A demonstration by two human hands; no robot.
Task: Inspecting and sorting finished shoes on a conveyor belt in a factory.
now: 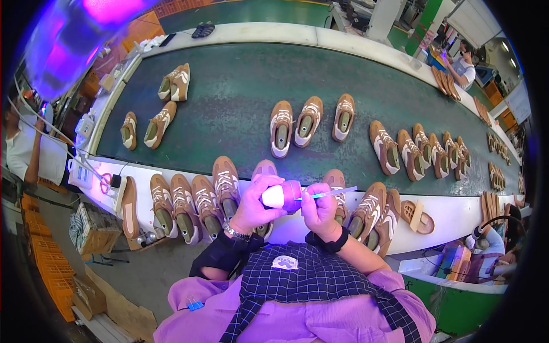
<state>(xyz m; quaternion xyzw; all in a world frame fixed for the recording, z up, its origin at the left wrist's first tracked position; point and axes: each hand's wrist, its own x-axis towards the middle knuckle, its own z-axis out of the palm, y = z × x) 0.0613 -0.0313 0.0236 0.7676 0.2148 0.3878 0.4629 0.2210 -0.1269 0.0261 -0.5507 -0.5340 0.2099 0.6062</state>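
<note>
Under purple light, my left hand (255, 206) is wrapped round a shoe (292, 197), its white end turned toward the left. My right hand (320, 212) is closed on a thin, pale flat stick (337, 192), whose inner end lies against the shoe. The exact kind of stick is too small to make out. Just behind my hands, a brown shoe (265, 168) stands in the near row, partly covered by my left hand. To the right of my right hand is another brown shoe with white laces (335, 179).
A green conveyor belt (229, 126) carries several brown shoes. More stand along the white ledge (420, 237), near loose soles (417, 217). Red-handled scissors (105, 183) lie left. A lamp (86, 34) hangs upper left. Other people (462, 66) work at the sides.
</note>
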